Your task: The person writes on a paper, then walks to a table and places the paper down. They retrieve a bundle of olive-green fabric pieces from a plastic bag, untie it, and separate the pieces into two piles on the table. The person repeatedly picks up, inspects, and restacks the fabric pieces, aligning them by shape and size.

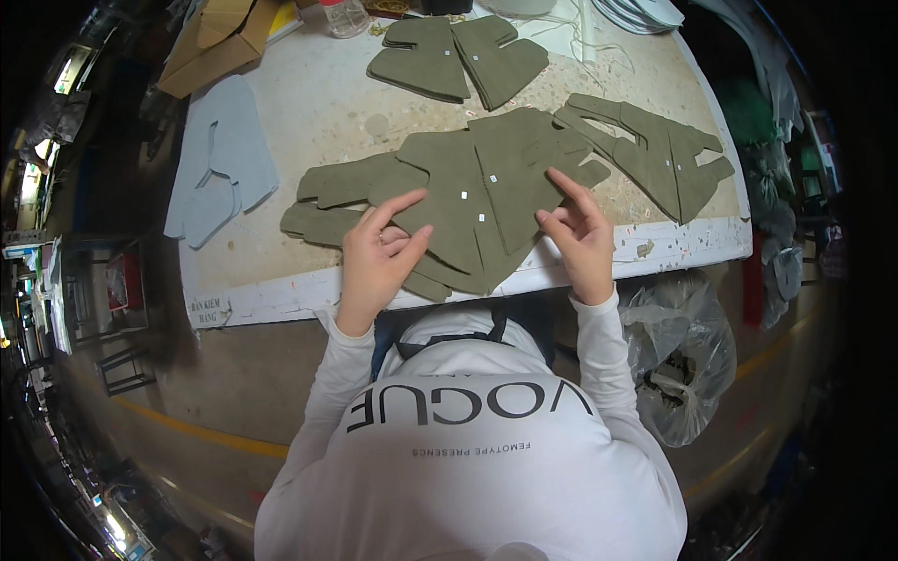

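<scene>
Several olive-green cut pieces [449, 201] of flat, suede-like material lie overlapped in front of me, with small white stickers on some of them. My left hand [382, 257] is over their near left part, index finger and thumb spread apart, the other fingers partly curled. On the near right side, my right hand [582, 238] has its index finger stretched toward the top piece and its thumb apart. Neither hand visibly grips anything; whether the fingertips touch the material is hard to make out.
More olive pieces lie in a far stack [486, 61] and a right-hand group [669, 154]. Grey-blue cut pieces [224, 168] rest at the table's left. A cardboard box [217, 47] and a clear jar [346, 17] stand behind. A clear plastic bag [687, 351] sits below the table's right edge.
</scene>
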A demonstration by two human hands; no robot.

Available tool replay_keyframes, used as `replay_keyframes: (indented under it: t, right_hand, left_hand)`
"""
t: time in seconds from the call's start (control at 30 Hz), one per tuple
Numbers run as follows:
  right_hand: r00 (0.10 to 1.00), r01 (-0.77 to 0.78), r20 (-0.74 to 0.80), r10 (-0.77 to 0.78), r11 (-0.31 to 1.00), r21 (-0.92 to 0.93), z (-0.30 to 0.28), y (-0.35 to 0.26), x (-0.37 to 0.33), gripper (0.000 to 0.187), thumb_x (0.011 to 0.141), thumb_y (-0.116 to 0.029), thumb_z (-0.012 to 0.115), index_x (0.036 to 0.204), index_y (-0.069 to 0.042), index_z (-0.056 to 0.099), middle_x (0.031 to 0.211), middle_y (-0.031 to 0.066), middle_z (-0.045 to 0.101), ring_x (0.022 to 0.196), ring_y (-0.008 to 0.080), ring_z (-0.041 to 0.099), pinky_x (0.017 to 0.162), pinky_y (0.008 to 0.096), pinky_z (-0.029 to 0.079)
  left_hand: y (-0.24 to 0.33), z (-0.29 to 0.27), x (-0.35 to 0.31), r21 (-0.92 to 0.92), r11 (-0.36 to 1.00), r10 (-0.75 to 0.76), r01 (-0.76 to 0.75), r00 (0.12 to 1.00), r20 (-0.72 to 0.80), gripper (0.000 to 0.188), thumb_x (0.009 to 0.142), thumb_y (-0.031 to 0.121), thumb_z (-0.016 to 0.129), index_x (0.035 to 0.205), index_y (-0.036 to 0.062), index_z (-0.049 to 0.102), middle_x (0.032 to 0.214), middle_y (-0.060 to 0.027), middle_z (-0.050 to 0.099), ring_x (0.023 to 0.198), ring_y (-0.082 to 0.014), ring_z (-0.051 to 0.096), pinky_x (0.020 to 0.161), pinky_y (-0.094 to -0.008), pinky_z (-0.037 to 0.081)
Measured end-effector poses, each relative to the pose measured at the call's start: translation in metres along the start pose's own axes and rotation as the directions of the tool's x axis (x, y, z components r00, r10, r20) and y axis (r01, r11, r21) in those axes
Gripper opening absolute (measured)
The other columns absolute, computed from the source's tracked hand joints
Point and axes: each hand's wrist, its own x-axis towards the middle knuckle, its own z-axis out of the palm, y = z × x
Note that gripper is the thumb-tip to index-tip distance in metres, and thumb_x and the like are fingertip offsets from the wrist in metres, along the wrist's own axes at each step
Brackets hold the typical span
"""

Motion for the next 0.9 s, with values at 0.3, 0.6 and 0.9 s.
replay_keyframes:
  t: [0.3, 0.6, 0.9]
  right_hand:
    - [0.999, -0.018, 0.043, 0.018, 1.0, -0.006, 0.009, -0.009, -0.028, 0.058, 0.081, 0.013, 0.067, 0.136, 0.004, 0.052, 0.112, 0.004, 0.047, 0.081, 0.0044, 0.056, 0.073, 0.0166, 0.047]
    - [0.999, 0.028, 0.018, -0.027, 0.997, -0.075, 0.014, -0.008, -0.035, 0.058, 0.08, 0.016, 0.066, 0.135, 0.003, 0.054, 0.109, 0.0037, 0.046, 0.081, 0.0047, 0.055, 0.071, 0.0165, 0.049]
    - [0.997, 0.074, 0.009, -0.073, 0.984, -0.161, 0.017, -0.006, -0.038, 0.06, 0.079, 0.014, 0.067, 0.135, -0.001, 0.055, 0.107, 0.0045, 0.048, 0.08, 0.0058, 0.058, 0.071, 0.0188, 0.054]
  left_hand:
    - [-0.006, 0.015, -0.035, -0.06, 0.996, -0.072, 0.065, 0.99, -0.121, 0.046, 0.081, -0.005, 0.073, 0.125, -0.0006, 0.062, 0.104, -0.007, 0.053, 0.074, -0.0052, 0.062, 0.065, -0.0183, 0.052]
    - [-0.007, 0.022, -0.04, 0.028, 1.0, 0.017, -0.012, 0.981, -0.194, 0.048, 0.078, -0.006, 0.075, 0.124, 0.0008, 0.063, 0.093, -0.0039, 0.05, 0.072, -0.0068, 0.064, 0.065, -0.0192, 0.054]
    - [-0.003, 0.025, -0.038, 0.293, 0.949, 0.169, -0.116, 0.973, -0.16, 0.048, 0.075, -0.005, 0.077, 0.122, 0.0037, 0.066, 0.092, -0.0077, 0.051, 0.069, -0.011, 0.066, 0.064, -0.0217, 0.058]
